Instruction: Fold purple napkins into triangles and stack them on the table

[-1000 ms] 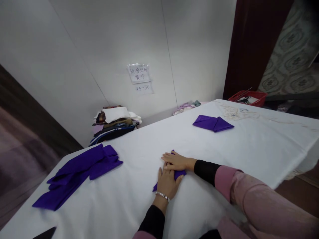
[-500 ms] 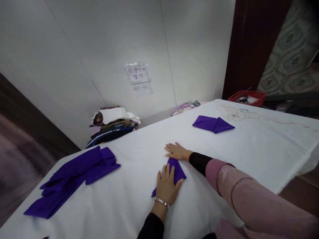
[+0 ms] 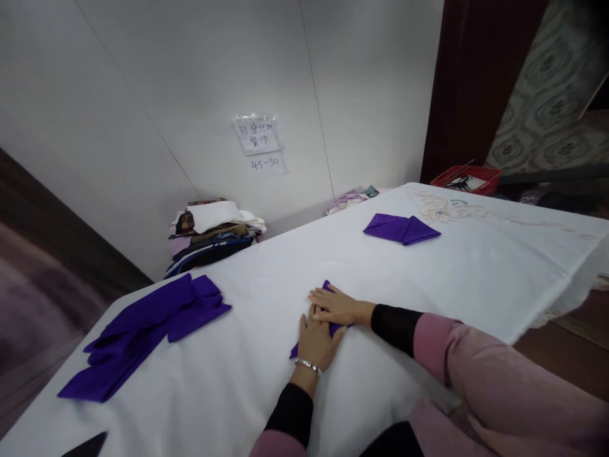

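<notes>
A folded purple cloth napkin [image 3: 326, 285] lies on the white-covered table, mostly hidden under my two hands. My left hand [image 3: 318, 343], with a silver bracelet at the wrist, rests flat on its nearer part, fingers stretched out. Just beyond, my right hand [image 3: 337, 306] lies flat across the napkin, its fingers extended and partly over my left fingertips. Only the napkin's far tip, a left corner and a bit of the right side show. Farther back on the right sits another folded purple napkin [image 3: 402, 229]. Several loose purple napkins [image 3: 137, 324] overlap at the left.
White cloth covers the table [image 3: 266, 393]. Past its far edge is a pile of folded clothes [image 3: 214, 231], with more fabric [image 3: 349, 200] beside the wall. A red basket [image 3: 490, 181] stands behind the far right corner. A paper sign [image 3: 257, 135] hangs on the wall.
My right hand has slid nearer, from beyond the napkin's tip onto the napkin and against my left fingers. The napkin's far tip now shows. The view has shifted slightly.
</notes>
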The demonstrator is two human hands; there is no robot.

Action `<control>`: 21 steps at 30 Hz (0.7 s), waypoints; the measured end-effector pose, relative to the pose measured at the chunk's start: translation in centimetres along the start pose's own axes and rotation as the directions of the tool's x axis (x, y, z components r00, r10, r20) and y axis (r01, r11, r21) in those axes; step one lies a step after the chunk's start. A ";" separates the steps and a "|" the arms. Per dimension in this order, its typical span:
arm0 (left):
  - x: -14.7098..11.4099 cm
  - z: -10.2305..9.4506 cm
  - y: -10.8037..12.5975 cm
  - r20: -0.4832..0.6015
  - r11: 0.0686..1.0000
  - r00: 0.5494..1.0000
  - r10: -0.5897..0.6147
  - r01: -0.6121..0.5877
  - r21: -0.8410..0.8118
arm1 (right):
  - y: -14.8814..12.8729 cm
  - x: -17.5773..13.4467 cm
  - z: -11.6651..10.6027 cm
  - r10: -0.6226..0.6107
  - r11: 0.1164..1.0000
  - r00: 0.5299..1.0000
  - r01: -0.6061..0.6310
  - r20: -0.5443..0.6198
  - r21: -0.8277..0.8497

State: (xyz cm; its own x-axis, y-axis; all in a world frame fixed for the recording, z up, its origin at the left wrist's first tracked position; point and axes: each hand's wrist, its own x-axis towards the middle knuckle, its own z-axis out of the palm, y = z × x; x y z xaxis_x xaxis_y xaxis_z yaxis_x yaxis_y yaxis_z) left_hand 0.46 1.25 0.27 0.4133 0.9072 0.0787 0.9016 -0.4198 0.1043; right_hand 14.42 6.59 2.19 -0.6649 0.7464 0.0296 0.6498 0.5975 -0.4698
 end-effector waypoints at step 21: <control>-11.1 0.5 -4.8 -0.119 0.988 0.987 -0.108 0.120 0.098 | 1.5 0.3 0.8 -0.069 0.988 0.998 0.070 0.012 -0.139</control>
State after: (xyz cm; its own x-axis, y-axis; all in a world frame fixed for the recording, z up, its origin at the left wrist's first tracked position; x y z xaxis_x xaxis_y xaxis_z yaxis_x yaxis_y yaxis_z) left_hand -8.36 -6.78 -1.65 0.2953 0.9374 0.1846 0.9528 -0.3031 0.0150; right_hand 14.93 7.49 0.76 -0.7125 0.6997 0.0517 0.6466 0.6834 -0.3389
